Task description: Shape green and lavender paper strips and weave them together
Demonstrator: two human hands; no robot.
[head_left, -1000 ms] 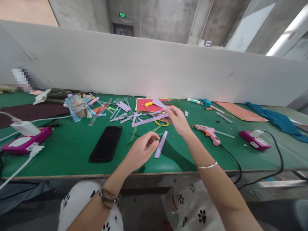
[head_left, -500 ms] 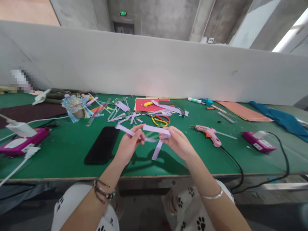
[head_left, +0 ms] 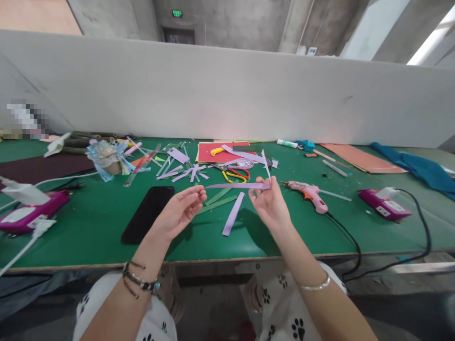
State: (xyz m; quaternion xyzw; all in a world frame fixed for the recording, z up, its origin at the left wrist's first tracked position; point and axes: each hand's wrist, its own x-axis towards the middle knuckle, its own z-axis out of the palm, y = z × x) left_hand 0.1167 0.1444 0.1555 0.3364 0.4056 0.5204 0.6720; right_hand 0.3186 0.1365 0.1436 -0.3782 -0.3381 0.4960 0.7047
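Note:
A long lilac paper strip [head_left: 236, 186] is stretched level above the table. My left hand [head_left: 181, 210] pinches its left end between thumb and fingertips. My right hand [head_left: 270, 203] is closed on the other end, where a folded part of the strip sticks up past the fingers. Beneath and between the hands, a shorter lilac strip [head_left: 233, 215] lies flat on the green tabletop. Green paper strips [head_left: 223, 203] lie just behind it. Scissors [head_left: 237, 176] with yellow and red handles rest beyond the strip.
Left of my hands lies a black phone [head_left: 147, 215]; to the right, a pink glue gun [head_left: 310, 193] with a black cord. Purple power strips [head_left: 386, 206] sit at both sides. Paper scraps [head_left: 177, 156], red paper [head_left: 209, 152] and a glue stick [head_left: 287, 143] lie farther back.
My hands have moved apart, drawing the looped lilac strip out nearly straight. The right hand has shifted right, and one end of the strip now points upward.

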